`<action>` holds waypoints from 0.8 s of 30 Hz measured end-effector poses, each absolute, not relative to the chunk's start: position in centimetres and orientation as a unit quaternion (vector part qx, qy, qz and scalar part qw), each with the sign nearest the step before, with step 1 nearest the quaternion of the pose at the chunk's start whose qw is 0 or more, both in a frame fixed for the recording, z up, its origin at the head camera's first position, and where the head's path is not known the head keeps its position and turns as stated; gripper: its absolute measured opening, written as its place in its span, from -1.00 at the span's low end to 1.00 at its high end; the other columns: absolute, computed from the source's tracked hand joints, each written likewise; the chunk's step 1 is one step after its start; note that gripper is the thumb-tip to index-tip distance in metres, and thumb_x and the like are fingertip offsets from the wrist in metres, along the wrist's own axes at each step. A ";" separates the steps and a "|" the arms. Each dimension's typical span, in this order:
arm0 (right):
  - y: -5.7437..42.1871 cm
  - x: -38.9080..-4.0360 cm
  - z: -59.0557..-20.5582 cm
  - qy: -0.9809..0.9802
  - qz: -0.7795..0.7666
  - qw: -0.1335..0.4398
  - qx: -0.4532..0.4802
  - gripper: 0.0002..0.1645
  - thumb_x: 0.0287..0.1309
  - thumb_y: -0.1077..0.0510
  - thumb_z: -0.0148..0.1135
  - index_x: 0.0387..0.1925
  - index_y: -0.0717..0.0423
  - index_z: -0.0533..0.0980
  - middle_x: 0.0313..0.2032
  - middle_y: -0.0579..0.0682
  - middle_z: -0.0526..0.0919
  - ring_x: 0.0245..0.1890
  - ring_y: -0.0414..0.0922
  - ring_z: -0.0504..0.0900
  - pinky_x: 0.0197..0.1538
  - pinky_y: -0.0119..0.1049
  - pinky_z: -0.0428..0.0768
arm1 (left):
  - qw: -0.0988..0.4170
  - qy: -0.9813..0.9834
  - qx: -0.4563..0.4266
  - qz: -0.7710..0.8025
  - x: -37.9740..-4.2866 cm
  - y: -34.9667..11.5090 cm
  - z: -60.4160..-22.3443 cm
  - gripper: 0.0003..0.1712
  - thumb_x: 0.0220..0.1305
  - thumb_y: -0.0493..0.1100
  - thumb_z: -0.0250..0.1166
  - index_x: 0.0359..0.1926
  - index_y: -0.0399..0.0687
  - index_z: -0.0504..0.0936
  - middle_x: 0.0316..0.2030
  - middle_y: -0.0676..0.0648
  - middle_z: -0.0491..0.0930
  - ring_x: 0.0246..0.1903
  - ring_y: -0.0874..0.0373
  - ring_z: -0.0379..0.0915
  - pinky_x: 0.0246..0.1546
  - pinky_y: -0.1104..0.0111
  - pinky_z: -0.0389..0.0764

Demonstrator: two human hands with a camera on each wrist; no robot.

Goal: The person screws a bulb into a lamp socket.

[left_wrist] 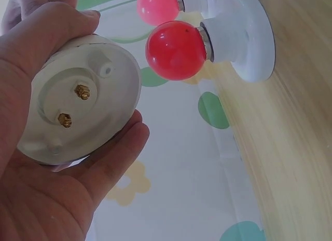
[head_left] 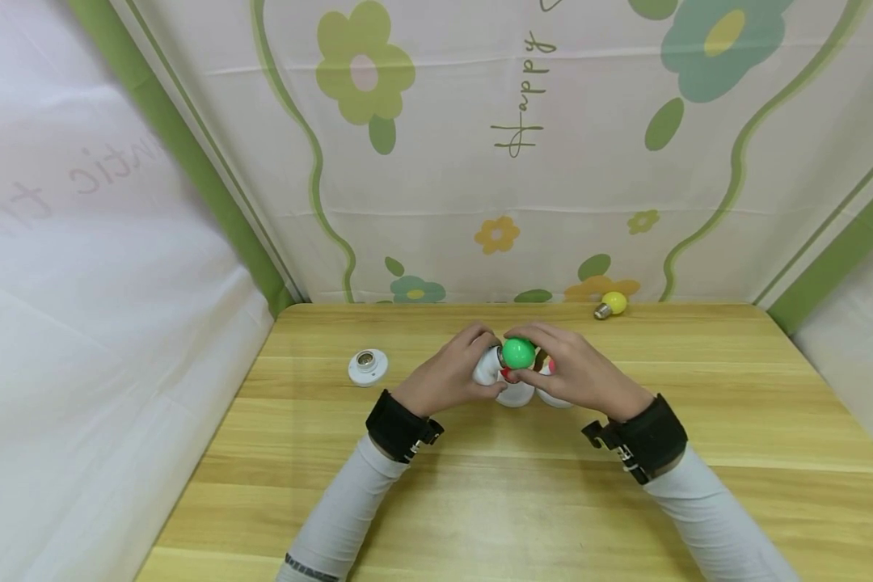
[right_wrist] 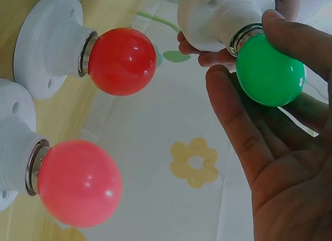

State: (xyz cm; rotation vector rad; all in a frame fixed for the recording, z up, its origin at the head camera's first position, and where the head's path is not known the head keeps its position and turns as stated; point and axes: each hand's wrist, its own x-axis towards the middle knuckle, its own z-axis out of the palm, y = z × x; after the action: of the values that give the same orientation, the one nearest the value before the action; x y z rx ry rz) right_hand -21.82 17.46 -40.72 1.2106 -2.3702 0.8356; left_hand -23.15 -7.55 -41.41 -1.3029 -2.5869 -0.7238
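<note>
My left hand (head_left: 454, 365) grips a white lamp socket (left_wrist: 85, 103) by its round base, whose underside shows two brass screws in the left wrist view. A green light bulb (right_wrist: 271, 69) sits at the mouth of that socket, its metal collar partly showing. Fingers and thumb of my right hand (head_left: 582, 372) hold the green bulb from the other side. Just below the hands, a red bulb (right_wrist: 122, 62) and a pink bulb (right_wrist: 80, 183) stand upright in white sockets on the table, mostly hidden by the hands in the head view.
An unfilled white socket (head_left: 368, 368) stands on the wooden table (head_left: 466, 501) to the left. A yellow bulb (head_left: 614, 303) lies on its side near the back edge, to the right. Behind the table hangs a flowered curtain (head_left: 436, 178).
</note>
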 end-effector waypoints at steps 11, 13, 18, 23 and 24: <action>17.5 -21.7 -40.7 -0.848 0.293 0.159 0.412 -0.34 0.15 0.12 0.62 0.24 0.21 0.57 0.10 0.08 0.75 -0.04 -0.11 0.76 -0.13 -0.21 0.77 | 0.074 -0.864 -0.436 -0.241 -23.0 -7.5 -41.3 -0.46 0.27 -0.09 0.56 0.14 -0.20 0.55 0.07 -0.08 0.50 -0.05 0.19 0.50 -0.05 0.44 0.68; 17.6 -21.7 -40.7 -0.849 0.295 0.158 0.410 -0.34 0.15 0.12 0.62 0.24 0.20 0.57 0.09 0.07 0.75 -0.07 -0.14 0.75 -0.16 -0.22 0.76 | 0.074 -0.864 -0.436 -0.240 -23.0 -7.5 -41.3 -0.47 0.27 -0.09 0.56 0.14 -0.20 0.56 0.07 -0.08 0.50 -0.05 0.19 0.50 -0.05 0.45 0.68; 17.6 -21.7 -40.8 -0.851 0.299 0.153 0.404 -0.35 0.16 0.11 0.61 0.24 0.20 0.58 0.08 0.07 0.76 -0.09 -0.14 0.75 -0.17 -0.20 0.76 | 0.078 -0.864 -0.436 -0.237 -23.0 -7.5 -41.4 -0.47 0.28 -0.09 0.55 0.14 -0.19 0.56 0.08 -0.08 0.50 -0.05 0.19 0.50 -0.06 0.46 0.67; 17.5 -21.7 -40.7 -0.854 0.289 0.159 0.403 -0.29 0.15 0.09 0.62 0.28 0.22 0.55 0.16 0.13 0.71 0.06 -0.02 0.76 -0.06 -0.12 0.78 | 0.084 -0.864 -0.438 -0.234 -23.0 -7.4 -41.4 -0.47 0.28 -0.08 0.55 0.13 -0.19 0.56 0.07 -0.08 0.50 -0.06 0.19 0.50 -0.07 0.46 0.67; 17.5 -21.7 -40.7 -0.854 0.287 0.162 0.403 -0.27 0.15 0.09 0.62 0.29 0.22 0.54 0.19 0.14 0.69 0.08 0.00 0.75 -0.03 -0.11 0.78 | 0.086 -0.864 -0.439 -0.233 -23.0 -7.4 -41.4 -0.47 0.27 -0.08 0.56 0.13 -0.19 0.56 0.06 -0.08 0.51 -0.07 0.19 0.50 -0.07 0.46 0.67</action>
State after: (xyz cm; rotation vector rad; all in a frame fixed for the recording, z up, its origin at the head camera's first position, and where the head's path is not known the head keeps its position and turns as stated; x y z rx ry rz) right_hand -21.74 17.51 -40.69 1.1513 -2.4362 0.8204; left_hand -23.02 -7.42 -41.42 -1.3090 -2.5744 -0.6939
